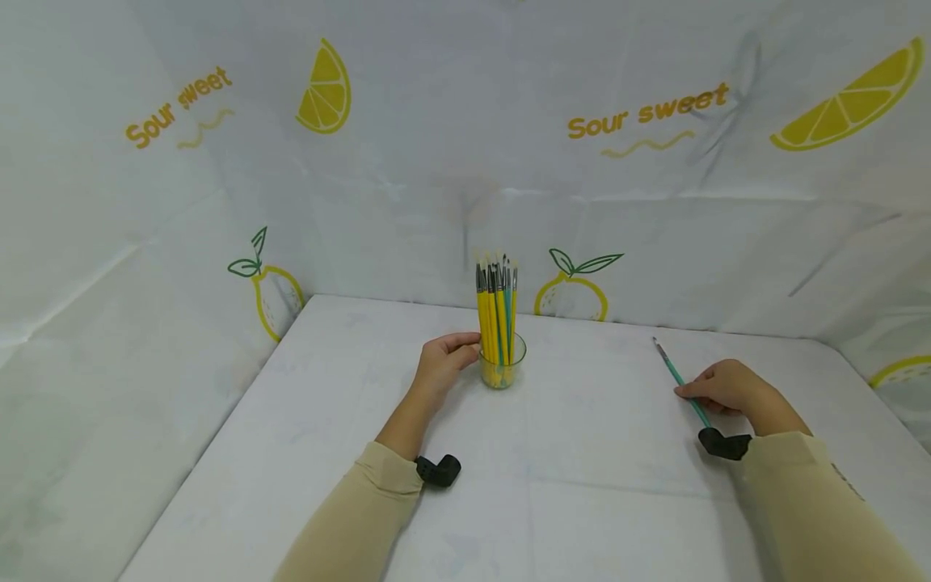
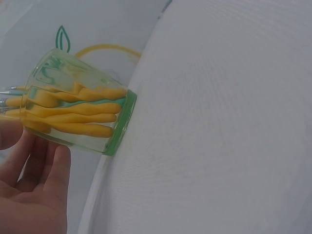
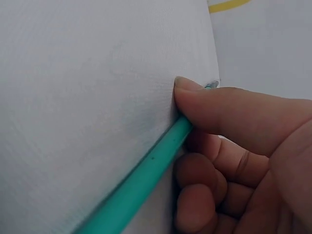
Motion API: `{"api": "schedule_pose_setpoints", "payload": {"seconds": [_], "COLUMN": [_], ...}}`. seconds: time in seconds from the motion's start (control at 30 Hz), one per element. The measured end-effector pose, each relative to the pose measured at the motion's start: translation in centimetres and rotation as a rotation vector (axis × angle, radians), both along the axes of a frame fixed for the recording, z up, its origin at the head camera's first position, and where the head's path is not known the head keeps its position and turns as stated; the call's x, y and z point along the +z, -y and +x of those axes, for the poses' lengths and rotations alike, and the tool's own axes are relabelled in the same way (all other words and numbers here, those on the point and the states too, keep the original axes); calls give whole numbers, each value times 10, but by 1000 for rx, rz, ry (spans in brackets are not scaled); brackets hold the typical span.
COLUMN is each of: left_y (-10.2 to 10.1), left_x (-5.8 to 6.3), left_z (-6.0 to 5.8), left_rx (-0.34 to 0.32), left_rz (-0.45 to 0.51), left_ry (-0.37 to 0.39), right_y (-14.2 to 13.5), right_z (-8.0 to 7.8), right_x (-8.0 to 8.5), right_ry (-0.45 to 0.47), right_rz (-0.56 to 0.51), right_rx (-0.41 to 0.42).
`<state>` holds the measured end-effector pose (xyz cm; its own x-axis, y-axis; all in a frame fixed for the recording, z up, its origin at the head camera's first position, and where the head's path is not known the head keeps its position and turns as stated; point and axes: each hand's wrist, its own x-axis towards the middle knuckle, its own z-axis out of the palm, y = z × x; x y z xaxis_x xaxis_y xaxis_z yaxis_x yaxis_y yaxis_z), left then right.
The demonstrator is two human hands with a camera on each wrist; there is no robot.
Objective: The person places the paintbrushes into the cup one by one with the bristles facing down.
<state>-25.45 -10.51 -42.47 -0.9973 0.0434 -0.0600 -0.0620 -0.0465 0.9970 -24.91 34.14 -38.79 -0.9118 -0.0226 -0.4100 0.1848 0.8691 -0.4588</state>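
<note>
A clear greenish glass cup (image 1: pixel 498 378) stands upright on the table, holding several paintbrushes (image 1: pixel 497 311), bristles up, with yellow and teal handles. At the cup's left side is my left hand (image 1: pixel 442 361), thumb and forefinger at its rim. In the left wrist view the thumb (image 2: pixel 9 134) lies by the rim and other fingertips (image 2: pixel 62 158) meet the cup wall; the forefinger's contact is hidden. Off to the right, my right hand (image 1: pixel 730 390) pinches a teal paintbrush (image 3: pixel 146 183) by its handle between thumb and fingers, low over the table, its tip pointing away from me.
White cloth covers the table (image 1: pixel 582 436). Behind it rises a white sheet (image 1: pixel 436 162) printed with lemons and lettering. Black wrist devices (image 1: pixel 439 470) are worn at both sleeve cuffs.
</note>
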Motion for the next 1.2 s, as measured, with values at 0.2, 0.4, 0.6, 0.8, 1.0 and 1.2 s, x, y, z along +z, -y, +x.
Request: {"api": "schedule_pose_setpoints", "payload": {"seconds": [0.2,0.4,0.6,0.8,1.0,1.2], "left_y": [-2,-1,0,1,0,0], "left_x": [1,0,-1,0,1,1], "left_z": [0,1,0,1,2,2], "left_rx": [5,-8,-4,-2,3,-3], "left_rz": [-5,-2,5,-5,-8,2], "left_ry": [-4,-1,-4,-9,-4,-14], "right_y": [3,27,66,109,149,180], "right_z": [2,5,2,3,0,-5], "right_x": [-1,7,38,63,76,82], "right_ry": [-49,-172,-310,-508,-692,-771], "right_rz": [24,82,72,-44,-194,-371], "right_rx": [33,122,132,123,93,52]}}
